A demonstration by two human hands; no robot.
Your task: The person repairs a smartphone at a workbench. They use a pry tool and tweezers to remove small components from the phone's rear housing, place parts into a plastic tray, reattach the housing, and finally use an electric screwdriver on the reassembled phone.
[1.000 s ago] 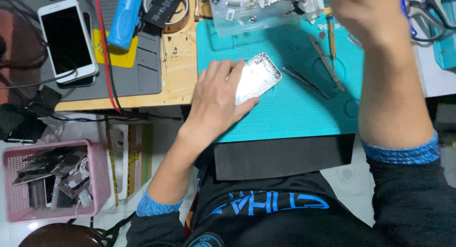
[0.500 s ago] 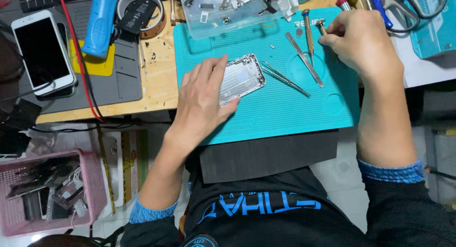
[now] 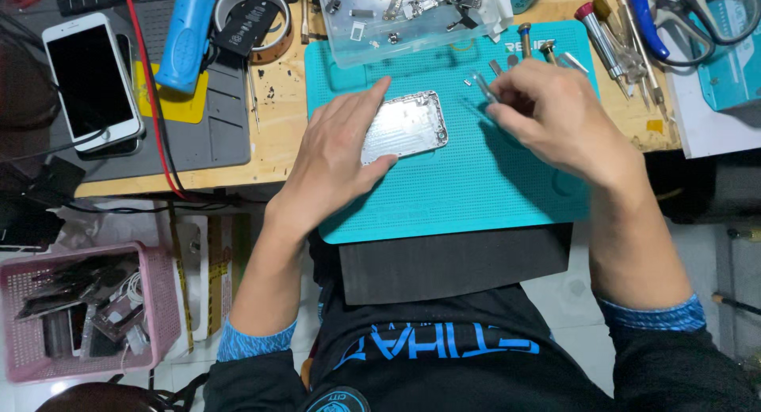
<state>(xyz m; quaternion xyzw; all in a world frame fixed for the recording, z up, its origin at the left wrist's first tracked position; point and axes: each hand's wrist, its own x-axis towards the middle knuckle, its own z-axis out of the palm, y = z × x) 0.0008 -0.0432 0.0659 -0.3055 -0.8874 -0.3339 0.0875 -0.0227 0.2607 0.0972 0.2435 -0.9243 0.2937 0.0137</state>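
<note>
We see our left hand (image 3: 342,154) lying flat on the teal mat (image 3: 476,198), fingers spread and loose, not gripping. Its fingertips press on the silver phone shell (image 3: 406,127), which sits just under and past them. The shell's long side slants up and away from this hand, toward the top right. Our left hand is the nearer one: it touches the shell.

Our right hand (image 3: 555,119) is off to the shell's right, a little apart from it. Its fingers are pinched together on thin metal tweezers (image 3: 480,85). The tweezer tips point away from this hand toward the left, near a tiny loose part (image 3: 466,82) lying on the mat just past the shell's top right corner.

Beyond both hands lies a clear tray (image 3: 412,24) of small metal bits. Past our right hand stand some screwdrivers (image 3: 600,40). Far out beyond our left hand, a white phone (image 3: 91,83) rests on a grey mat (image 3: 206,135).
</note>
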